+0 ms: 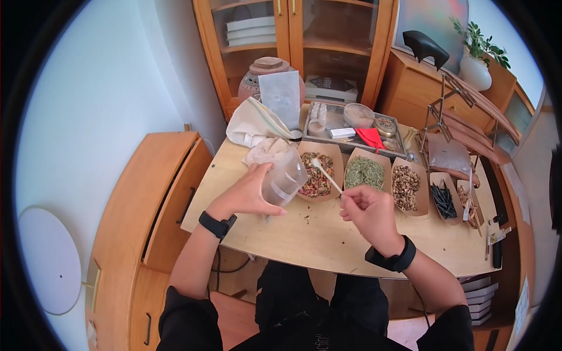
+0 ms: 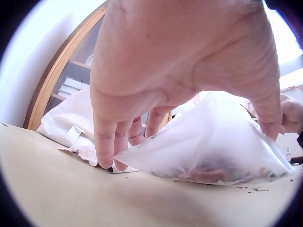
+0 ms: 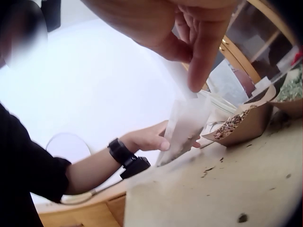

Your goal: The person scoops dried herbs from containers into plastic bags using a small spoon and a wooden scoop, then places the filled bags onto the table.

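My left hand (image 1: 249,190) holds a translucent pouch (image 1: 284,178) between thumb and spread fingers, close over the table. In the left wrist view, dried bits (image 2: 208,175) show through the pouch's bottom. My right hand (image 1: 372,213) pinches the handle of a small white spoon (image 1: 328,176). The spoon's head is over a paper tray (image 1: 338,157) of mixed dried petals and herbs (image 1: 315,182), just right of the pouch. In the right wrist view, the right hand's fingers (image 3: 201,71) appear above the pouch (image 3: 184,127).
To the right stand paper trays of green dried herb (image 1: 364,173), brown chopped pieces (image 1: 405,188) and dark sticks (image 1: 443,200). Behind them lies a grey tray (image 1: 328,142) with containers and a red cloth (image 1: 370,138). A white bag (image 1: 252,120) slumps at back left. Crumbs dot the tabletop.
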The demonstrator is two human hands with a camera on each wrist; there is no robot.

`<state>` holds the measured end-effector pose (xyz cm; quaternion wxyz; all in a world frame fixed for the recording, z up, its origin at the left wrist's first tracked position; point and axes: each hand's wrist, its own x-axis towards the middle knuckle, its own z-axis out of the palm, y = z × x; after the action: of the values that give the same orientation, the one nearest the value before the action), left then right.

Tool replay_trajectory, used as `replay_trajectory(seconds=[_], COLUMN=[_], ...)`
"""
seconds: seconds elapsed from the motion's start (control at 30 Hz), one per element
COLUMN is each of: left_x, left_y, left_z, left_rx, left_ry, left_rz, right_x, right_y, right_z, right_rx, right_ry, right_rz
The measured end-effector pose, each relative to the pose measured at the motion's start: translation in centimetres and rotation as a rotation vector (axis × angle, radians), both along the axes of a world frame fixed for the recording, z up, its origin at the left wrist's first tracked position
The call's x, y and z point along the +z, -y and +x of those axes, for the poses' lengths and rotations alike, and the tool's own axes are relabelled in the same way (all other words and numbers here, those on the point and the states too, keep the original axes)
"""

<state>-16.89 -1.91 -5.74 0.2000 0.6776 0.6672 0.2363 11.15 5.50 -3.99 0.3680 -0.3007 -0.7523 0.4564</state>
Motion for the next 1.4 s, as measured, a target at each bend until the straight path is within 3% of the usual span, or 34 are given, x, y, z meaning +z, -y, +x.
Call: replay_trajectory(seconds=[0.03, 0.13, 0.37, 0.53, 1.13, 1.4], left_x=[-0.1, -0.2, -0.7, -0.6, -0.1, 0.2], left_y=[0.1, 0.2, 0.5, 0.8, 1.0, 0.3], left_z=[-0.2, -0.4, -0.6, -0.7, -0.6, -0.2], left_rx=[0.004, 0.005, 0.01, 0.008, 0.03, 0.029], left_ry=[0.0, 0.012, 0.03, 0.013, 0.009, -0.009], left_rz=[0.0, -0.008, 0.012, 0.012, -0.024, -0.045], right_x=[0.3, 0.6, -2.5, -4.6, -5.2, -2.0], right_y=[-0.1, -1.1, -2.9, -2.9, -2.4, -1.7], right_z=[0.1, 0.5, -1.3, -2.5, -1.4, 0.1], right_rx=[-0.065, -0.059, -0.018, -0.006, -0.028, -0.01], right_ry=[-0.039, 0.062, 0.097, -0.054, -0.185, -0.198], right_rz=[-0.17, -0.318, -0.488, -0.606, -0.621, -0.526])
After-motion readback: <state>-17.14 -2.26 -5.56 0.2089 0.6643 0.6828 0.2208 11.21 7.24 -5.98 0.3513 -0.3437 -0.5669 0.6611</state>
